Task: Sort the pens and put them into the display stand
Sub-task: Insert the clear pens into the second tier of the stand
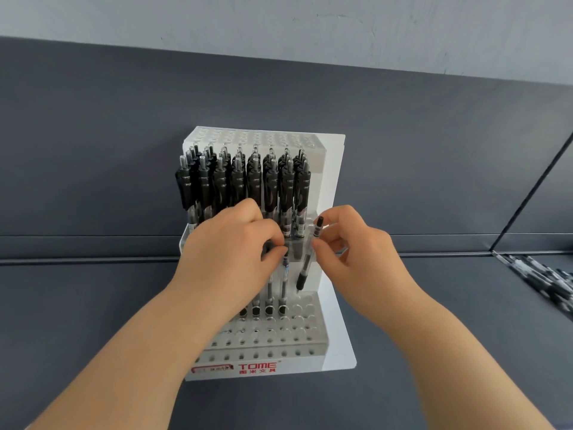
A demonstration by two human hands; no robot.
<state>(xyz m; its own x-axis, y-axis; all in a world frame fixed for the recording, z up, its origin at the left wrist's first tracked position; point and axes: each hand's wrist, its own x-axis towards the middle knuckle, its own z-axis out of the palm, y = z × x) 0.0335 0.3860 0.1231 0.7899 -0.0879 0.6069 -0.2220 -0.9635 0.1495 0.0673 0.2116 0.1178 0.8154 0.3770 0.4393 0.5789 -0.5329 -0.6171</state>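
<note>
A white tiered display stand (333, 342) marked TOME stands on the grey surface, in front of me. Its upper tier holds several rows of black pens (238, 181) standing upright. Several more pens (269, 293) stand in the lower tier's holes. My left hand (229, 243) pinches the top of a clear-barrelled pen (283, 283) that stands in a lower hole. My right hand (350, 243) pinches another pen (307, 262), tip down, just above the empty holes at the lower tier's right side.
A pile of loose black pens (548, 283) lies on the grey surface at the far right edge. A dark padded backrest rises behind the stand, with a pale wall above it. The lower tier's front rows of holes (269, 355) are open.
</note>
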